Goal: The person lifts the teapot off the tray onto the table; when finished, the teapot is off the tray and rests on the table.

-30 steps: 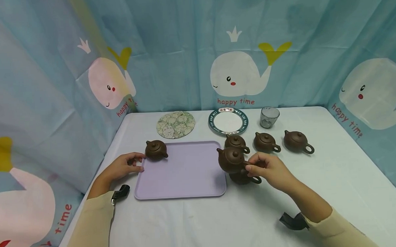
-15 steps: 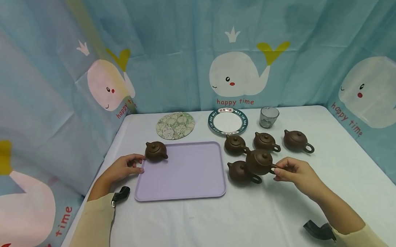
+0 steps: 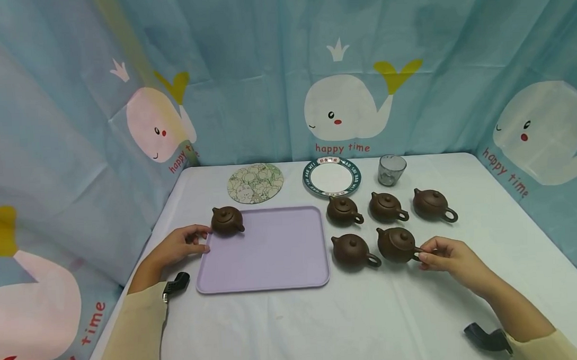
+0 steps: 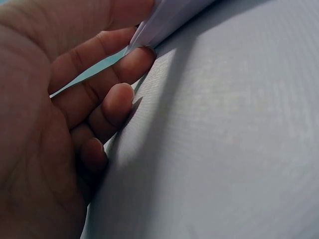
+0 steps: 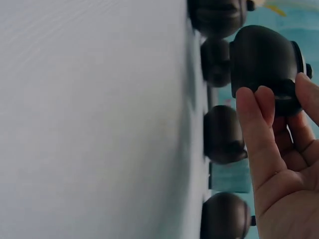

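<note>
My right hand (image 3: 455,261) pinches the handle of a dark brown teapot (image 3: 397,245) between thumb and fingers. In the right wrist view this teapot (image 5: 266,62) hangs a little above the cloth, roughly upright. Just to its left stands another teapot (image 3: 351,251), and several more sit in a row behind, among them a middle one (image 3: 386,206). My left hand (image 3: 176,245) touches the left edge of a lilac tray (image 3: 272,254), thumb and fingertips apart along the rim. One teapot (image 3: 227,221) sits in the tray's far left corner.
At the back of the white-clothed table (image 3: 274,329) lie a round patterned mat (image 3: 256,183) and a green-rimmed plate (image 3: 332,177). A glass (image 3: 391,170) stands right of the plate. A blue curtain (image 3: 248,107) hangs behind and along the sides.
My right hand has carried the teapot rightward and down, from beside the tray's right edge to the right of the front teapot. My left hand has stayed at the tray.
</note>
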The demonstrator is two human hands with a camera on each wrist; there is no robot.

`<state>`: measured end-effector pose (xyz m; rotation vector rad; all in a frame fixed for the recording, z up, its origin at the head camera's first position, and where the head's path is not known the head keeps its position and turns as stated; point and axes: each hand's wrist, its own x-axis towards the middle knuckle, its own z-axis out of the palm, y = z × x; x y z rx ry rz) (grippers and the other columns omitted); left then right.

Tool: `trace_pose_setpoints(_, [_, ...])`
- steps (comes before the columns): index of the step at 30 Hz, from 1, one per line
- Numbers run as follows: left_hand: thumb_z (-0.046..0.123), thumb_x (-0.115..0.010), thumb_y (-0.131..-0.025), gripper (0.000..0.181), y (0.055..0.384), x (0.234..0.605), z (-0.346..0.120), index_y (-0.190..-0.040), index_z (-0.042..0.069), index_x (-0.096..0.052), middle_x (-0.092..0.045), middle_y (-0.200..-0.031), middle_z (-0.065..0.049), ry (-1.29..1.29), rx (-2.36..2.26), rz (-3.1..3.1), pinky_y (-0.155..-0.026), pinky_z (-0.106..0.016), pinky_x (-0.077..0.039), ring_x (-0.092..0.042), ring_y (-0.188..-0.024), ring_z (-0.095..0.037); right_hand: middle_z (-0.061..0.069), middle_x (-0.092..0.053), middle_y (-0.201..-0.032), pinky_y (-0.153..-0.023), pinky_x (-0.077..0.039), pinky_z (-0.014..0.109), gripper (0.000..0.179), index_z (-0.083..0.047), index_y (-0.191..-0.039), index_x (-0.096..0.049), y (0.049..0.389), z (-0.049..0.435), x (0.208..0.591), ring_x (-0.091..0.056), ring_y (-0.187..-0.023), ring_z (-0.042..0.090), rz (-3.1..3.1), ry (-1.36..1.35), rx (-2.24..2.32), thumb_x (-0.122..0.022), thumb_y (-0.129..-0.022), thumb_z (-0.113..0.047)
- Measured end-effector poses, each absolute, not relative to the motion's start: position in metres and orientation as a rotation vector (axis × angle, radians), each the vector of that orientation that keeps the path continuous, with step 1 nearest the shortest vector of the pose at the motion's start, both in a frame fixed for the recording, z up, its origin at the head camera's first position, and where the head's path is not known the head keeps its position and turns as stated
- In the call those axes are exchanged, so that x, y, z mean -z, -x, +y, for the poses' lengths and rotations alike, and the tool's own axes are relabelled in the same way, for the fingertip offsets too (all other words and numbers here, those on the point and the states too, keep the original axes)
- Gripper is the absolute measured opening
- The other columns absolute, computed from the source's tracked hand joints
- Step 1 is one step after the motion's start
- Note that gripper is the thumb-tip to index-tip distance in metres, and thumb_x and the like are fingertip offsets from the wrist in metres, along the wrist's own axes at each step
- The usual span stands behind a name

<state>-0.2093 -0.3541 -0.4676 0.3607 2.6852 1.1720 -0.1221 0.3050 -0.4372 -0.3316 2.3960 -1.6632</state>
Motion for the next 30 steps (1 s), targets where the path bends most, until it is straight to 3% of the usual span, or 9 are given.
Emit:
trace_pose_setpoints(13, [0.02, -0.081, -0.08, 0.054, 0.207, 0.466, -0.351, -0.128, 0.005, -0.06, -0.057, -0.106, -0.009, -0.301, -1.165, 2.689, -0.069, -0.028, -0.04, -0.047, -0.086, -0.023, 0.023, -0.065, -0.099, -0.074, -0.055, 0.034, 0.025, 0.015, -0.102, -0.056, 0.128, 0.315, 0.449, -0.069, -0.084, 0.022, 2.352, 0.262, 1.624, -0.063, -0.095, -0.009])
trace_pose_setpoints(30, [0.02, -0.081, -0.079, 0.053, 0.208, 0.467, -0.352, -0.126, 0.005, -0.061, -0.058, -0.105, -0.009, -0.315, -1.172, 2.694, -0.069, -0.028, -0.04, -0.048, -0.085, -0.024, 0.021, -0.066, -0.098, -0.073, -0.055, 0.034, 0.024, 0.01, -0.1, -0.058, 0.131, 0.32, 0.452, -0.069, -0.081, 0.022, 2.343, 0.277, 1.556, -0.064, -0.095, -0.013])
